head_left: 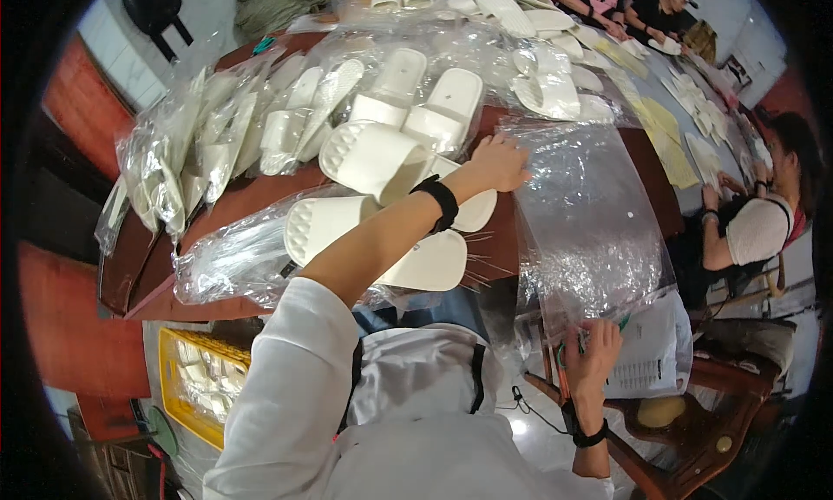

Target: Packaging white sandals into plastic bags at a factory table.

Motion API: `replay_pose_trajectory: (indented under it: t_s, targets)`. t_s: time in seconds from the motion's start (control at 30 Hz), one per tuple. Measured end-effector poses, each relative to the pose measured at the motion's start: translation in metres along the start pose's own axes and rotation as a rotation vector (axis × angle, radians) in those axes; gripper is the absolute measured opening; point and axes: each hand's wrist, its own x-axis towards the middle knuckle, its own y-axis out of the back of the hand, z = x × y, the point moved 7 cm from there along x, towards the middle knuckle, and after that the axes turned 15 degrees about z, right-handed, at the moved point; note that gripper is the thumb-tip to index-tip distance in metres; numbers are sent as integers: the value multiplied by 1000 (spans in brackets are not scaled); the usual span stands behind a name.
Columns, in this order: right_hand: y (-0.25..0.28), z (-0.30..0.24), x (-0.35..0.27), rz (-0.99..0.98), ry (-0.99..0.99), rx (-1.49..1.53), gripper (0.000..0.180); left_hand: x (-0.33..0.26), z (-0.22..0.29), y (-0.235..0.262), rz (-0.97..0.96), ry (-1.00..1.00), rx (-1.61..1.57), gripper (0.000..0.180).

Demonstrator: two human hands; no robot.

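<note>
My left hand reaches across the table with its fingers bent at the upper left edge of a stack of clear plastic bags. At the stack's near edge, my right hand is closed around a small tool with green and orange parts, its kind partly hidden. Under and beside my left forearm lie loose white slide sandals: one with a wide strap and bumpy footbed, another nearer me. Bagged pairs of white slides lie beyond them.
More bagged slides cover the table's left side. A yellow crate of bagged slides stands below on the left. A wooden chair is at lower right, with a white printed bag by it. Several people sit around the tables.
</note>
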Motion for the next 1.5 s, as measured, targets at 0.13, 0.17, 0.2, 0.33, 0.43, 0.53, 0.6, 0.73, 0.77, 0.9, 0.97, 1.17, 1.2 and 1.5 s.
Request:
replay_pose_trajectory:
  t_s: [0.13,0.17,0.2,0.33,0.43,0.53,0.6,0.73,0.77,0.9,0.97,1.17,1.2,1.5]
  targets:
    - [14,-14,7,79,-99,47,36,-3,16,58,1,-12,-191,52]
    - [16,-19,7,78,-86,55,36,-7,28,80,40,-86,-314,51]
    - [25,-22,8,153,-100,73,35,-18,42,113,3,-70,-341,51]
    - [37,-50,19,211,-83,157,29,-100,65,224,12,-164,-421,46]
    - [13,-82,34,102,-39,299,25,-156,52,264,45,-197,-419,42]
    - [-21,-118,49,5,59,432,23,-202,17,265,44,-10,-179,45]
    - [-42,-145,58,-18,162,477,23,-235,-13,247,92,61,-136,50]
    - [-86,-171,70,-40,222,472,21,-284,-48,201,204,275,38,67]
    - [-96,-173,72,-40,217,451,20,-288,-49,192,207,275,36,67]
    - [-118,-177,81,-23,223,404,16,-292,-50,181,343,269,-23,70]
    - [-127,-180,88,-52,197,402,16,-287,-50,186,453,224,-50,68]
    - [-152,-185,102,-98,108,385,19,-249,-37,191,453,144,-80,54]
    - [-155,-185,103,-106,87,396,19,-242,-35,190,450,145,-81,54]
    - [-140,-174,106,30,-16,699,11,-187,-34,148,435,-48,-61,26]
